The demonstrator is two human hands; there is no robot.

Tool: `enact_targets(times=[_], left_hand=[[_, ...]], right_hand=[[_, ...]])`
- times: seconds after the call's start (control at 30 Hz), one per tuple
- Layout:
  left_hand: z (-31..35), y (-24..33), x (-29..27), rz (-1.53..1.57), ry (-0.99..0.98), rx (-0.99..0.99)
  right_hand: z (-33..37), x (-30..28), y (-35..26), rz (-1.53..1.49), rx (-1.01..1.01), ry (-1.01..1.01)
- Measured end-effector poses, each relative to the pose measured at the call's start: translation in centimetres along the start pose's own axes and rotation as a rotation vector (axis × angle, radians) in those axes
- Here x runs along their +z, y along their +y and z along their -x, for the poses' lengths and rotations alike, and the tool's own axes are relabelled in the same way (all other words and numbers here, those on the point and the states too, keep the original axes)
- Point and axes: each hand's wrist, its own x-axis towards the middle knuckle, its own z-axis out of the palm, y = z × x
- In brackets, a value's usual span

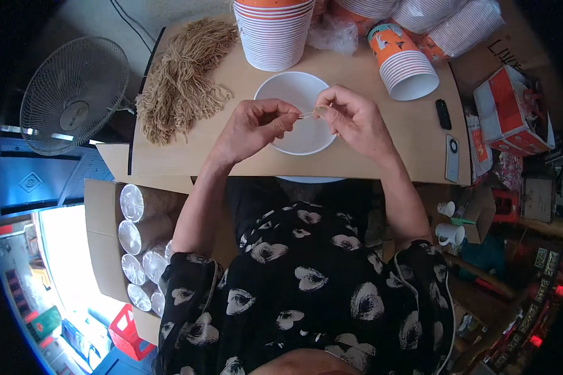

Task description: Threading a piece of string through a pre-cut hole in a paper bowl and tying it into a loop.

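Observation:
Both hands are held close together above a round white paper bucket (292,85) on the table. In a pinch of thumb and forefinger, my left hand (254,130) grips one end of a thin pale strand (305,115). My right hand (358,127) pinches the other end, its fingertips only a little way off. The strand is too small for me to tell its exact kind. A thick bundle of tan cords (184,81) lies on the table to the left of the bucket.
Behind the bucket stands a tall stack of paper buckets (274,40); an orange-patterned stack (401,61) lies tipped at right. A black remote (443,114) and a phone (451,157) lie near the right edge. A fan (75,94) and a carton of wrapped stacks (103,240) are leftward.

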Motion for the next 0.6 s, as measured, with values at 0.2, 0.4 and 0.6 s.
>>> enact_targets(times=[0.2, 0.4, 0.6], left_hand=[[0.3, -0.7, 0.2, 0.037, 0.028, -0.013], [0.4, -2.0, 1.2, -0.027, 0.137, 0.063], [-0.1, -3.1, 2.6, -0.155, 0.28, 0.343]], right_hand=[[-0.4, -0.4, 0.4, -0.067, 0.062, -0.026], [-0.7, 0.6, 1.1, -0.175, 0.093, 0.039], [-1.4, 1.1, 1.8, -0.25, 0.175, 0.083]])
